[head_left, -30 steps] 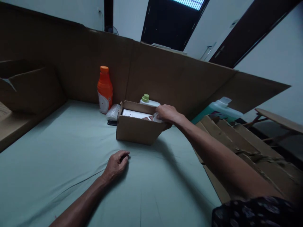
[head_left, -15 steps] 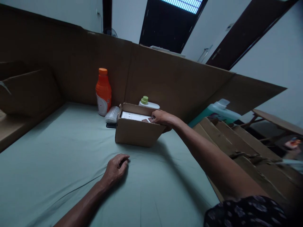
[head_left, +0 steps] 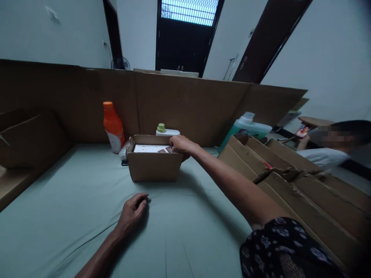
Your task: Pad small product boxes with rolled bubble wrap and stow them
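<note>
Gripping the right end of a small cardboard box with the right hand, in a closed hold, with knuckles bent over the rim and lower fingers down the outside. Cannot tell from here whether pinching the end wall alone or some contents too. Resting the left hand on the creased, pale green cloth, loosely half-curled, with a small gap between thumb and forefinger and nothing visible in hold.

Set upright on the cloth, beyond the left hand and before a flat, matte cardboard panel. Made of plain brown board, slightly rough-edged, looking wider at the mouth than at the base. Running lengthwise from left to right, roughly parallel to the panel, with the open mouth facing up and one long wall toward the wearer.

Filled near the rim with flat white contents, printed with brown patches beside the right hand; too small to read. Showing behind the box only the top of a white bottle with a green cap. Seeing at the left end part of a clear plastic bundle and a dark flat edge, hard to make out, then a smooth, round-shouldered orange bottle.
</note>
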A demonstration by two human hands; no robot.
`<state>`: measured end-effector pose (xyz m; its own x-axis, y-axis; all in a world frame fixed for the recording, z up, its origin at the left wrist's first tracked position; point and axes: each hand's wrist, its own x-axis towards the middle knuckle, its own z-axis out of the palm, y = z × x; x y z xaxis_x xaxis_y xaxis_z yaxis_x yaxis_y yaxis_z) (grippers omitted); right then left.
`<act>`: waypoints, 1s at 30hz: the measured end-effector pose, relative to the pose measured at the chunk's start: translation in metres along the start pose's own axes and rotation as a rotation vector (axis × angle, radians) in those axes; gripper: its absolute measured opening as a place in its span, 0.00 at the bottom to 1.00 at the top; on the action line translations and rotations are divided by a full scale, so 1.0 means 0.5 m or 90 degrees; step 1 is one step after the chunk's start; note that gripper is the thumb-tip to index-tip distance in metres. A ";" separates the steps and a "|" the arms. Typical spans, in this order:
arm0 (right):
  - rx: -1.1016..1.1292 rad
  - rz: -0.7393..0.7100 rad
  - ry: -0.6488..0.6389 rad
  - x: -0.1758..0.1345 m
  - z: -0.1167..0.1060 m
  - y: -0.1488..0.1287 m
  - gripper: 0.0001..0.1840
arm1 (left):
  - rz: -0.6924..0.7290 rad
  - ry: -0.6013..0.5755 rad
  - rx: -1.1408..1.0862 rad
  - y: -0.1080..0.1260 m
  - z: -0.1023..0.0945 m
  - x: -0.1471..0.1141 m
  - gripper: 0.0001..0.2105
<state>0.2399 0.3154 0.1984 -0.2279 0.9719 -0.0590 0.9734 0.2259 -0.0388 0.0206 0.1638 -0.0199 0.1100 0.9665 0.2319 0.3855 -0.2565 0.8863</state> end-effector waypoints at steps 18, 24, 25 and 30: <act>0.446 0.046 0.232 -0.122 0.252 0.046 0.22 | -0.059 0.167 -0.163 0.040 -0.046 0.177 0.36; 0.445 0.114 0.264 -0.221 0.239 0.096 0.19 | -0.047 0.054 -0.195 0.095 0.008 0.140 0.37; 0.438 0.136 0.275 -0.257 0.241 0.108 0.19 | -0.030 0.021 -0.203 0.104 0.016 0.120 0.37; 0.454 0.108 0.347 -0.352 0.266 0.060 0.18 | -0.083 0.025 -0.180 0.104 -0.026 -0.002 0.33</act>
<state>0.3059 0.1421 0.0748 0.1359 0.9262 0.3518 0.7061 0.1586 -0.6902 0.0284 0.1495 0.0310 0.0383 0.9921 0.1191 0.1228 -0.1229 0.9848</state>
